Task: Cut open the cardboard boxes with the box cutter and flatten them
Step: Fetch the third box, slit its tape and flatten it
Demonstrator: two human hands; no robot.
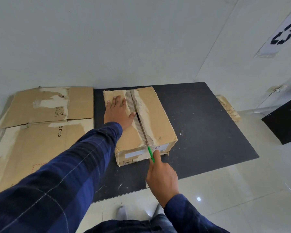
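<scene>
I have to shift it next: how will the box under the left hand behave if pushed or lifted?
Probably stiff: the box holds its squared shape under the flat left hand. Unlikely to tip or roll, being low and wide on the black mat. Its top may give near the middle, where the seam gapes; weight cannot be judged.

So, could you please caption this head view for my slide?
Left hand flat on a cardboard box while the right hand holds a green box cutter at its near-end seam.
</scene>
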